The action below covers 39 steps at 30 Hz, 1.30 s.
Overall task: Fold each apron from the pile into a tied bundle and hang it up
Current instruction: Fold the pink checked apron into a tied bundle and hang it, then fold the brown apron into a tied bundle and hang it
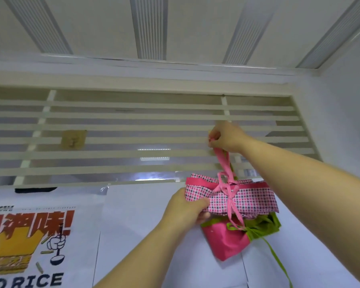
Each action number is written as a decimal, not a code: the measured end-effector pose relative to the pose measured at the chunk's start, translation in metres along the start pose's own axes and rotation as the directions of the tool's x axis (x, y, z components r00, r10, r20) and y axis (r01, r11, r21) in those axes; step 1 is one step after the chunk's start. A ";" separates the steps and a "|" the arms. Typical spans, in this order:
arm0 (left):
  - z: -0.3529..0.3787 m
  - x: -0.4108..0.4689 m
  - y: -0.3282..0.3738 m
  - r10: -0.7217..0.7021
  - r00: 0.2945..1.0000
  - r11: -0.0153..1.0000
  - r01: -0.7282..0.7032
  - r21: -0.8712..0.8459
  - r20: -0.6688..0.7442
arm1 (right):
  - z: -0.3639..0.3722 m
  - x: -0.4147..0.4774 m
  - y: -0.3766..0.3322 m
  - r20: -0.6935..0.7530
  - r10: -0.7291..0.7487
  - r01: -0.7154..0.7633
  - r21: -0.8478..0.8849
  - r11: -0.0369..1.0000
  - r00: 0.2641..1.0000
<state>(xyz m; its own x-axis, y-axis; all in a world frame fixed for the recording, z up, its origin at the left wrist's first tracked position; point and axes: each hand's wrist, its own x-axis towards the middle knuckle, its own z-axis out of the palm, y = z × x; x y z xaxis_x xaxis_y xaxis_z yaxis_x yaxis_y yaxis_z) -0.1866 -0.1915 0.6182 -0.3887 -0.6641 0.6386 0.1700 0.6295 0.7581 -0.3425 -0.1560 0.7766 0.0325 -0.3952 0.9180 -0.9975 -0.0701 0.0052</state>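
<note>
Left hand [186,206] curls round 1 checked apron bundle [247,199], long axis level L-R, right hand [227,137] pinches its pink strap [221,161] overhead; 2nd bundle [224,240], pink/green, hangs just below.

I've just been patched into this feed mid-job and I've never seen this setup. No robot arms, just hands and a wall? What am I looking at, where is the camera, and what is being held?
There is no machine here: a person works with bare hands. The single picture comes from a camera worn on the person's head, tilted up at a wall and ceiling. The right hand, raised against the white slatted panel, pinches the top of a pink strap. That strap runs down to a dotted bundle, an apron folded and tied with a bow, and the left hand grips its left end. Just below is a pink and green bundle; what holds it up is hidden. A poster is at lower left.
</note>
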 end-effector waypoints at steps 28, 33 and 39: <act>0.007 -0.022 -0.040 0.101 0.994 0.861 -0.064 0.505 -0.046 | 0.072 -0.224 0.010 0.157 0.077 -0.040 -0.223 0.974 0.985; 0.012 -0.084 -0.046 0.240 0.960 0.829 -0.127 0.544 -0.141 | 0.057 -0.263 -0.017 -0.078 -0.036 0.029 -0.096 0.995 0.996; 0.020 -0.200 -0.096 0.161 0.982 0.893 -0.104 0.438 -0.096 | 0.058 -0.373 -0.061 0.092 -0.110 0.094 0.161 0.982 0.990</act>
<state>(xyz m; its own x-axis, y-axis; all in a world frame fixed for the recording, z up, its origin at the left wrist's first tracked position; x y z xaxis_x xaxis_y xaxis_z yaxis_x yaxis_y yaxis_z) -0.1433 -0.1111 0.4156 -0.2674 -0.5895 0.7622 -0.2046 0.8077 0.5529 -0.2903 -0.0576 0.4103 0.1480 -0.4679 0.8713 -0.9669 -0.2538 0.0280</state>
